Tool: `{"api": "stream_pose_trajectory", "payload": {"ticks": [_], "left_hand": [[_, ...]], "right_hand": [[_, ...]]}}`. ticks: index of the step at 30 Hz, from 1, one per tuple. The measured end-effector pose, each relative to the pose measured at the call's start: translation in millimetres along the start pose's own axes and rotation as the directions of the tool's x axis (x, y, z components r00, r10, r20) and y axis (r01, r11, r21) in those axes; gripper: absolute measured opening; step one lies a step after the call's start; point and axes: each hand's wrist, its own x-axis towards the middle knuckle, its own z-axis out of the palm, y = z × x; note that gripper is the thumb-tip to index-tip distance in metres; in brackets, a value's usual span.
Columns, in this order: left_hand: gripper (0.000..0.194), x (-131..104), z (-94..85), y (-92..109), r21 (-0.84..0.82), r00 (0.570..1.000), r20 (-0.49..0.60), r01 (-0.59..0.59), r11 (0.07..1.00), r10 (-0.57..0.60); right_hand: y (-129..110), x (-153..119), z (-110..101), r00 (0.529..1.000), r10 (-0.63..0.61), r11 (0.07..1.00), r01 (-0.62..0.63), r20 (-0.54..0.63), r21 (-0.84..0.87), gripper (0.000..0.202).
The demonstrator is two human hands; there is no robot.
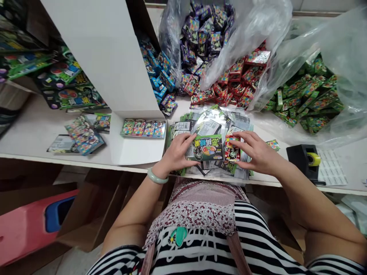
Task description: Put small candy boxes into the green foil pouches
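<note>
A green and black printed packet (208, 148) lies over a spread of clear printed bags (210, 126) near the table's front edge. My left hand (180, 152) grips the packet's left side between thumb and fingers. At its right side is a small red box (232, 148), pinched top and bottom by my right hand (254, 151). To the left, an open white box (142, 151) holds a row of small colourful boxes (143, 128) along its back.
Behind are piles of blue packets (159, 72), purple packets (205, 32), red boxes (236, 82) and green boxes (311, 97), some in clear plastic. A black tape dispenser (302, 162) stands at the right. Stacked packets (84, 135) lie at the left.
</note>
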Motion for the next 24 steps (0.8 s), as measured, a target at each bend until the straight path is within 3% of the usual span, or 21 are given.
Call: {"api": "stream_pose_trajectory", "payload": {"ticks": [4,10,18,24], "left_hand": [[0.103,-2.5,1.1,0.7,0.000,0.999,0.038,0.002,1.000,-0.002],[0.102,-1.4,8.1,4.5,-0.044,0.998,0.040,-0.043,0.998,0.045],[0.098,-3.3,1.7,4.9,-0.018,1.000,0.012,0.027,0.999,-0.027],[0.099,-3.3,1.4,1.9,0.064,0.999,-0.020,-0.038,0.997,0.040]], "right_hand": [[0.7,-2.4,-0.2,1.000,-0.019,1.000,0.019,0.008,-0.016,0.063],[9.2,0.9,-2.5,0.987,-0.109,0.992,0.100,0.117,0.077,0.061],[10.2,3.3,9.9,0.997,0.028,0.987,-0.040,0.077,0.159,0.064],[9.2,7.1,12.0,0.998,-0.046,0.999,0.046,0.047,-0.001,0.054]]}}
